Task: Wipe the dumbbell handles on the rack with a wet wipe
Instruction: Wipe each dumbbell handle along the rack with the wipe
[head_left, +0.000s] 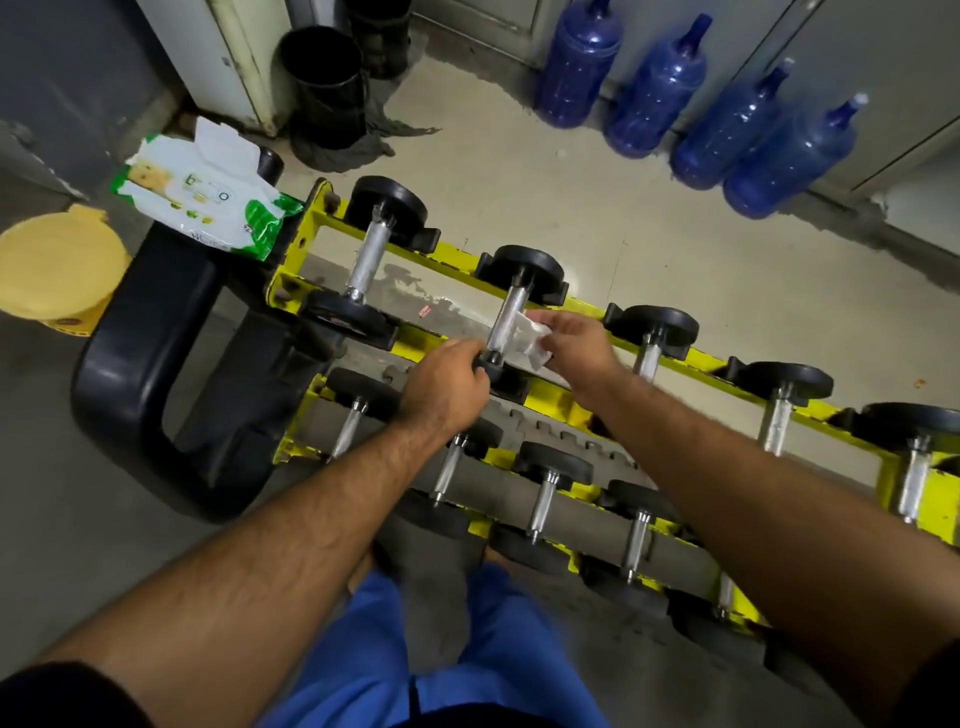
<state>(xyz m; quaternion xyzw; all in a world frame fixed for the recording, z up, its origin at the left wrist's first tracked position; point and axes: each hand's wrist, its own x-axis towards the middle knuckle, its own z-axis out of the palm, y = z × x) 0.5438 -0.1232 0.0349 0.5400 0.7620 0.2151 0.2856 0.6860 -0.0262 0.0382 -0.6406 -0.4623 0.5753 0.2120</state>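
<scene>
Two hands work at one dumbbell (506, 322) on the top row of the yellow rack (582, 400). Its metal handle (503, 328) runs away from the person, from the near black plate toward the far one, a little tilted to the right. The left hand (448, 383) grips the near end of this dumbbell, fingers curled round it. The right hand (576, 345) pinches the white wipe (530, 340), which touches the right side of the handle, so I judge the next stroke must go along this long axis. The right hand is nearer to the handles not yet reached, on its right. The wipes pack (202, 205), green and white, lies at the left end of the rack; its print is too blurred to read.
</scene>
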